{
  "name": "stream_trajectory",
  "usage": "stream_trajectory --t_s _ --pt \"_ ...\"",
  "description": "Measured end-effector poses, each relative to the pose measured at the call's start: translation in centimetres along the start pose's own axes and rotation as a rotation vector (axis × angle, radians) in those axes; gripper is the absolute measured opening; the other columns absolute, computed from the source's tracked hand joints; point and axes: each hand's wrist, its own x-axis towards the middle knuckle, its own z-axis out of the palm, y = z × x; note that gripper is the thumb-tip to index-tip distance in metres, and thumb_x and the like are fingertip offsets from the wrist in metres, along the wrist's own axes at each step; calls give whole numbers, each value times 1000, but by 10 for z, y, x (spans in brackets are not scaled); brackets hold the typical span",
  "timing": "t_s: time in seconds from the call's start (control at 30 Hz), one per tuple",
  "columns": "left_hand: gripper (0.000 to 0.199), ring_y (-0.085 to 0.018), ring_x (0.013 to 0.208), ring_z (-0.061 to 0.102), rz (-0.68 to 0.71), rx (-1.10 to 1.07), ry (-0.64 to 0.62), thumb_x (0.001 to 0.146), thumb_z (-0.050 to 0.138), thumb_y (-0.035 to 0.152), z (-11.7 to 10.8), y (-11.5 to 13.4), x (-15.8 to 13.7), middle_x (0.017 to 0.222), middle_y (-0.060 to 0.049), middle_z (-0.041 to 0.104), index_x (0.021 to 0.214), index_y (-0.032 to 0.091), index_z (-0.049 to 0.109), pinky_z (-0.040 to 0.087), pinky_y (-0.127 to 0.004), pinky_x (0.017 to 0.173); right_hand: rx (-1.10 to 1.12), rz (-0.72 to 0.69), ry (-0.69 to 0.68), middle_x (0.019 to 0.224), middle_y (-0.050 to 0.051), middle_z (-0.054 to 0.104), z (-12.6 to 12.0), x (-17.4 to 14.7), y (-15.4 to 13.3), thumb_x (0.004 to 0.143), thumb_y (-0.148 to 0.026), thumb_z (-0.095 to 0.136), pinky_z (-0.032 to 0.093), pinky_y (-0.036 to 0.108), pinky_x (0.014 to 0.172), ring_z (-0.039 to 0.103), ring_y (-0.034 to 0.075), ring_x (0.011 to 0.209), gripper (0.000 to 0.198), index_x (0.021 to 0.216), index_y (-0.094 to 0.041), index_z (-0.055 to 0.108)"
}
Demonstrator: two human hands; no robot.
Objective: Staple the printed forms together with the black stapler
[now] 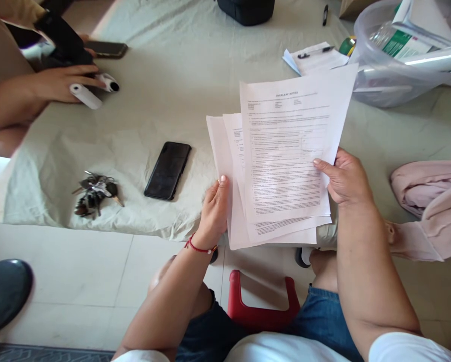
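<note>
Several printed sheets of paper (285, 151) are fanned out between my two hands, over the near edge of the table. The top sheet carries the heading "OVERLEAF NOTES" and dense small print. My left hand (215, 203) pinches the left edge of the lower sheets, thumb on top, with a red bracelet at the wrist. On the right edge of the top sheet, my right hand (346, 176) grips with its thumb on the print and its fingers behind. A black phone (167, 170) lies on the cloth to the left of my left hand.
The table has a pale green cloth (142, 100). A bunch of keys (97, 193) lies near its left front. Another person's hand (65, 83) rests at far left beside a phone (106, 49). A plastic tub (394, 85), pink fabric (432, 201) and a red stool (263, 306) are around.
</note>
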Motion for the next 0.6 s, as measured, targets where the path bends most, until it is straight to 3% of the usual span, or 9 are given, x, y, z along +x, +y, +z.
stream_trajectory --t_s 0.17,0.43,0.6 --pt "51 -34 131 75 29 41 68 96 75 69 -3 -4 0 133 -10 83 119 25 83 63 -41 107 9 -13 46 115 0 86 -3 2 3 71 -40 98 61 59 114 79 33 117 40 106 -31 81" --pt "56 -35 142 68 112 196 -123 107 59 69 5 13 -7 145 -9 78 133 26 82 55 -45 120 19 -23 13 115 1 86 5 -2 -5 70 -44 101 61 58 114 78 34 121 43 107 -32 82" --pt "57 -34 121 78 60 179 -128 100 70 70 6 12 -6 126 -12 85 123 20 83 63 -42 103 7 -32 -7 117 1 86 7 -2 -6 72 -45 99 61 58 115 77 35 124 44 109 -32 81"
